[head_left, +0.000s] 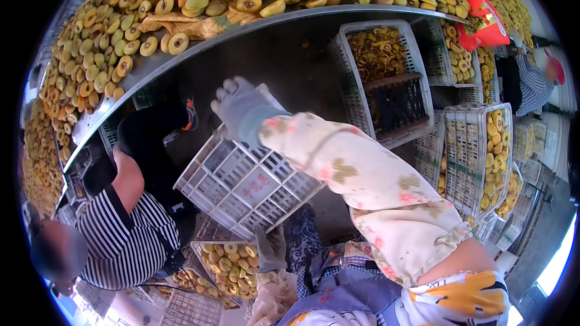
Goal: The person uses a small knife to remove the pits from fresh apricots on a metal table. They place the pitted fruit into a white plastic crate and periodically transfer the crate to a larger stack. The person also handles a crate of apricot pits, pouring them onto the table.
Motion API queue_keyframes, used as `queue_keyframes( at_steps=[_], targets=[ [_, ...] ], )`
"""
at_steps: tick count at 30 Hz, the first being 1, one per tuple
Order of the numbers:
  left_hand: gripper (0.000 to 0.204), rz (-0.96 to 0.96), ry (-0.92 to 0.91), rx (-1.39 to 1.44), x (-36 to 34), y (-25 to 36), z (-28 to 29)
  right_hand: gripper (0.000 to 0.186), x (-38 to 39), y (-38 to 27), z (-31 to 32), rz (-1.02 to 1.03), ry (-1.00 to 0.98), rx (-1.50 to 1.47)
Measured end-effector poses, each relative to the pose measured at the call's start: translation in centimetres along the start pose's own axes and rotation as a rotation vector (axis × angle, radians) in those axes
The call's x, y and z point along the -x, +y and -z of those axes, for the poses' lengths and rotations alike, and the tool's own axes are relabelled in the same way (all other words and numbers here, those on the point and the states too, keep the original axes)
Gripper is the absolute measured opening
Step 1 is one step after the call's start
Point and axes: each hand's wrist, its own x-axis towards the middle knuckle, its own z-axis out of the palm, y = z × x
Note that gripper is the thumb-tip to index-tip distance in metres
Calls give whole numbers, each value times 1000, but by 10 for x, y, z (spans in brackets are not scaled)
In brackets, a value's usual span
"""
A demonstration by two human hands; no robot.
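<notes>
A white slatted plastic crate [241, 190] hangs tilted in front of me, its slatted side facing up. My right hand [241, 105], in a grey glove with a floral sleeve behind it, reaches across to the crate's far rim and is closed on it; part of the grip is hidden. At the near edge, my left hand [272, 249], also gloved in grey, holds the same crate, with its fingertips partly hidden against the slats. Little of the crate's inside can be seen.
Halved yellow-green fruit [248, 3] is heaped on a metal-edged table [302, 17] ahead. A crate of dark scraps [377, 54] stands at right, near stacked fruit crates [477, 157]. Left sits a person in stripes [130, 235]; another person [534, 87] is far right.
</notes>
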Motion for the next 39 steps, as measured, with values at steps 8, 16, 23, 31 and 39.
queue_keyframes(
  at_steps=[8, 16, 23, 31, 39],
  targets=[
    [34, -106, 24, 75, 2, -26, 13, 38, 34, 7, 60, -16, -363, -197],
    [43, 45, 135, -10, -101, -22, -10, 22, 111, 5, -79, 7, -401, -103],
    [56, 250, 141, -296, -210, -61, -11, 23, 176, 30, -264, -213, -455, -257],
    [19, 1, 373, -526, -266, -96, 68, 36, 200, 203, -365, -877, -124, -265],
    [21, -62, 570, -717, -273, -113, 32, 56, 191, 251, -502, -802, -304, -201]
  ],
)
